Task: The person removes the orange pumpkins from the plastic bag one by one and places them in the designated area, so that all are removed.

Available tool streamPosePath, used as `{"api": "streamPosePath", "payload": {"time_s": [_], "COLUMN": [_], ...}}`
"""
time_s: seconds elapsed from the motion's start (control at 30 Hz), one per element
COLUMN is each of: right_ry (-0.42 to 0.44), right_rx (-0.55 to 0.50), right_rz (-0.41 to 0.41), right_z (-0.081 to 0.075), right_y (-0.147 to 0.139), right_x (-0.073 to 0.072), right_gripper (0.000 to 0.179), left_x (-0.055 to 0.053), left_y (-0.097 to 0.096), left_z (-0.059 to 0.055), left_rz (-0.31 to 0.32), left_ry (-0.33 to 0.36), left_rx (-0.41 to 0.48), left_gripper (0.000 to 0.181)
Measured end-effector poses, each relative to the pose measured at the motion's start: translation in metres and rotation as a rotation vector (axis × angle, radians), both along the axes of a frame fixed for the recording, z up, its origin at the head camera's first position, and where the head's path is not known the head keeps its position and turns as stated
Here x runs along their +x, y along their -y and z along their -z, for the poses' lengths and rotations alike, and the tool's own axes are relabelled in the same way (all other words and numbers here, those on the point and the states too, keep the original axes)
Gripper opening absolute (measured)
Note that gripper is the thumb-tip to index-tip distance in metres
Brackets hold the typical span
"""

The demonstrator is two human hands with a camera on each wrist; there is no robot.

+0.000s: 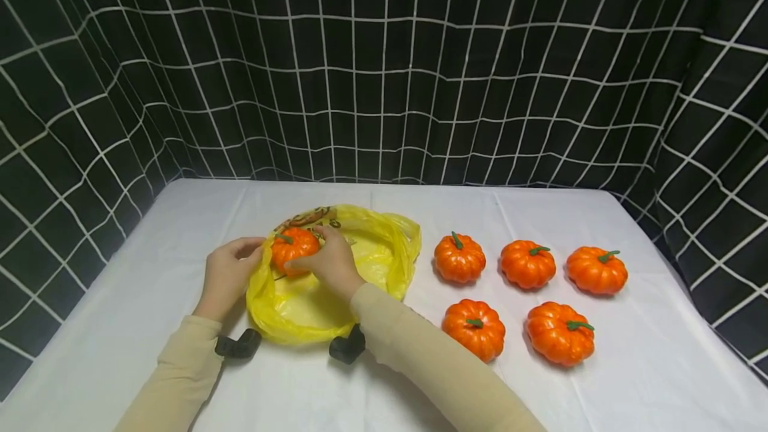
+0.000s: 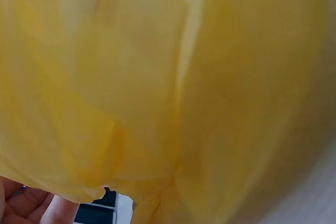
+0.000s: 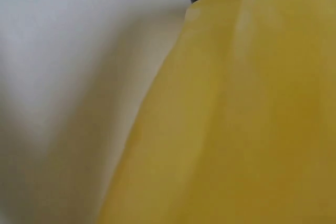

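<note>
A yellow plastic bag (image 1: 294,329) lies on the table with its mouth spread wide. At its left rim, my left hand (image 1: 227,275) pinches the plastic between thumb and fingers. Inside the mouth, near that rim, my right hand (image 1: 333,264) grips a small orange pumpkin (image 1: 292,247) with a green stem, thumb and fingers on its right side. The bag's side (image 2: 147,77) fills most of the left wrist view, with left fingers (image 2: 31,205) at the lower left corner. Yellow plastic (image 3: 252,103) blocks the right hand and pumpkin from the right wrist view.
To the right of the bag, several more orange pumpkins stand in two rows, the nearest being a front one (image 1: 474,329) beside the right sleeve and a back one (image 1: 459,260). A white cloth (image 1: 288,395) covers the table. Black grid-patterned curtains (image 1: 384,85) enclose the back and sides.
</note>
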State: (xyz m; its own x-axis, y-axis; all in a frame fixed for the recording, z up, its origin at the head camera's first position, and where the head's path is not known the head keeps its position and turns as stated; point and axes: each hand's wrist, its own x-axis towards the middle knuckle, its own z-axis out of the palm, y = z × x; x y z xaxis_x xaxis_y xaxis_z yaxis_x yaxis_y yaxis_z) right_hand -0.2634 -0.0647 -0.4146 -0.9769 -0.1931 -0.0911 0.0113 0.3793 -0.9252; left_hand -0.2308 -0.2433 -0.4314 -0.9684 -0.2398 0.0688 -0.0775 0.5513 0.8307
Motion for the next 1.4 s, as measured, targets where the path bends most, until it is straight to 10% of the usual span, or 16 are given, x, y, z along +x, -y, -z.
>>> {"api": "streamPosePath", "payload": {"time_s": [1.4], "right_ry": [-0.013], "right_rx": [0.030], "right_rz": [0.015], "right_z": [0.003], "right_y": [-0.014], "right_x": [0.006], "right_gripper": [0.082], "left_x": [0.001], "left_y": [-0.002], "left_z": [0.000], "left_rz": [-0.001], "left_ry": [-0.015], "left_rx": [-0.007], "left_gripper": [0.033]}}
